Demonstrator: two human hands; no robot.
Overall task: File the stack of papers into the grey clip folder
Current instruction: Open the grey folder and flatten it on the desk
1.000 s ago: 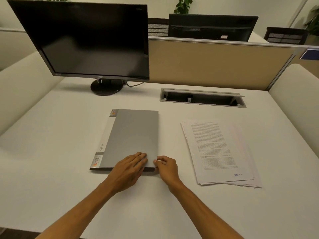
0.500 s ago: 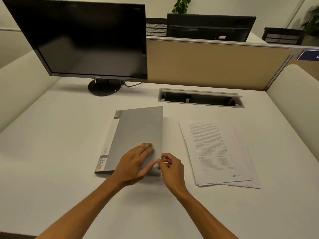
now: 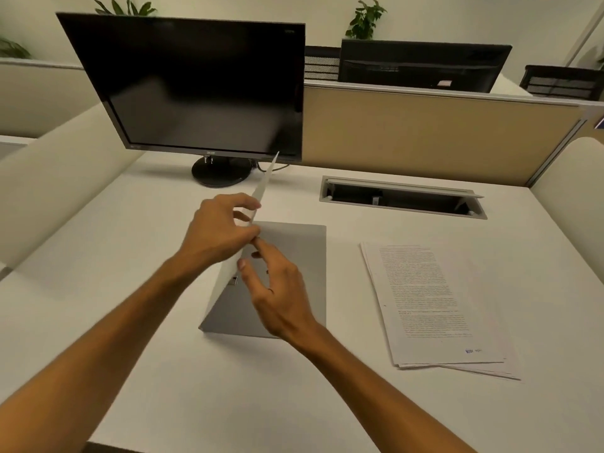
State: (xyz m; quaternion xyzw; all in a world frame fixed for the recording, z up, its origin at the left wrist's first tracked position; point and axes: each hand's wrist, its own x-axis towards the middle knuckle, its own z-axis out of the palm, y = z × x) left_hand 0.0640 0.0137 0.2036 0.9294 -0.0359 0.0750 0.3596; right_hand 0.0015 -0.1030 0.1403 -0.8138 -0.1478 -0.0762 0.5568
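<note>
The grey clip folder (image 3: 300,256) lies on the white desk with its front cover (image 3: 261,188) raised almost upright, seen edge-on. My left hand (image 3: 219,233) grips the cover's free edge from the left. My right hand (image 3: 277,295) is over the folder's inside, fingers apart, its fingertips touching the cover near my left thumb. A small metal clip (image 3: 233,281) shows by the spine, below the cover. The stack of printed papers (image 3: 431,305) lies flat to the right of the folder, untouched.
A black monitor (image 3: 202,86) on a round stand (image 3: 222,171) is behind the folder, close to the raised cover's tip. An open cable tray (image 3: 402,197) sits at the back right. A beige partition (image 3: 425,135) closes the desk's far side.
The folder was shut flat with both hands at its near right corner. The cover has since swung up to near vertical, my left hand rising with it. The camera moved closer.
</note>
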